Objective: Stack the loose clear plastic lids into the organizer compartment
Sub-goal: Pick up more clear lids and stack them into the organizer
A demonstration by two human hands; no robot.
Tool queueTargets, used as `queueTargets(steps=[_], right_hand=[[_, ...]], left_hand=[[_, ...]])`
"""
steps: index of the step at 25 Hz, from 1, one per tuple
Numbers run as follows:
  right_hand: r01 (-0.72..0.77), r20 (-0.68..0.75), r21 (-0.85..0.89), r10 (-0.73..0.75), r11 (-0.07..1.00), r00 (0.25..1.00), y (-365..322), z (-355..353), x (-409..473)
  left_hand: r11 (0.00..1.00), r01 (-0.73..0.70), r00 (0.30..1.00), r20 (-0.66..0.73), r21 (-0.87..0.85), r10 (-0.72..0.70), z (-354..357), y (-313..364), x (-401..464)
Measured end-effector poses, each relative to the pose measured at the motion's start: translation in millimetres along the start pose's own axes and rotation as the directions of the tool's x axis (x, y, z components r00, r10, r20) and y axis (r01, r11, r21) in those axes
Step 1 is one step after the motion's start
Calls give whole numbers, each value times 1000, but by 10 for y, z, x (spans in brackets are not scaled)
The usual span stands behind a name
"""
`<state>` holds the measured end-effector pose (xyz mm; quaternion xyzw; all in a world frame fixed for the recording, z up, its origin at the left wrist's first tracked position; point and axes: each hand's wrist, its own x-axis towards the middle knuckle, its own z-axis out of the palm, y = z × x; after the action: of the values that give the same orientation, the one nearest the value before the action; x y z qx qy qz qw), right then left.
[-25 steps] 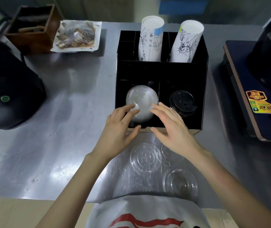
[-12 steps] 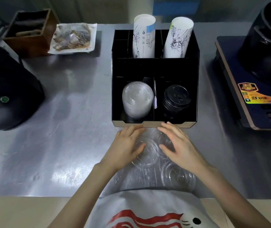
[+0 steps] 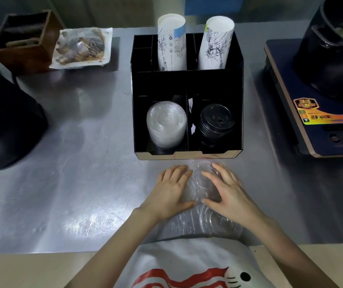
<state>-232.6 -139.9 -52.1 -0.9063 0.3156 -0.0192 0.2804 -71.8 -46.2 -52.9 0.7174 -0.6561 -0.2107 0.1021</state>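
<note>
Clear lids (image 3: 205, 179) | between left hand (image 3: 171, 191), right hand (image 3: 227, 192) | steel counter (image 3: 83, 183)

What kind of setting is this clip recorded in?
Probably a drink shop or cafe prep counter: a steel counter, an organizer holding paper cup stacks, clear lids and black lids, and an induction cooker.

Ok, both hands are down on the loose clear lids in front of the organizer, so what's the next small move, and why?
Probably close both hands and nest the lids together. The left hand and right hand flank a loose clear plastic lid, not yet clearly gripped. Another clear lid lies nearer the body. The clear lid stack waits in the black organizer's front-left compartment.
</note>
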Motion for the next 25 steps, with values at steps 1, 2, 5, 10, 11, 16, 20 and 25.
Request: queueTargets(steps=[1, 2, 5, 10, 11, 16, 20, 25], right_hand=[[-12, 15, -7, 12, 1000, 1000, 8, 16, -1], [-21, 24, -14, 22, 1000, 999, 13, 30, 0], [-31, 20, -14, 31, 999, 999, 12, 63, -5], [-41, -17, -15, 41, 999, 999, -11, 92, 13], [-52, -27, -5, 52, 999, 998, -20, 98, 19], [-85, -48, 24, 86, 996, 995, -41, 121, 29], [-77, -76, 50, 80, 996, 994, -75, 105, 20], [-38, -80, 89, 45, 995, 996, -159, 47, 19]], left_hand=[[1000, -1, 1000, 6, 4, 1, 22, 1, -10], [1000, -1, 1000, 11, 9, 0, 39, -1, -21], [1000, 4, 1000, 16, 20, -4, 70, -10, -53], [1000, 11, 1000, 6, 29, -11, 79, -23, -65], [1000, 13, 1000, 7, 29, -13, 77, -25, -69], [999, 31, 1000, 1, 16, -31, 63, -64, -115], [999, 47, 999, -12, 10, -47, 58, -105, -140], [998, 54, 997, -58, -24, -56, 11, -125, -159]])
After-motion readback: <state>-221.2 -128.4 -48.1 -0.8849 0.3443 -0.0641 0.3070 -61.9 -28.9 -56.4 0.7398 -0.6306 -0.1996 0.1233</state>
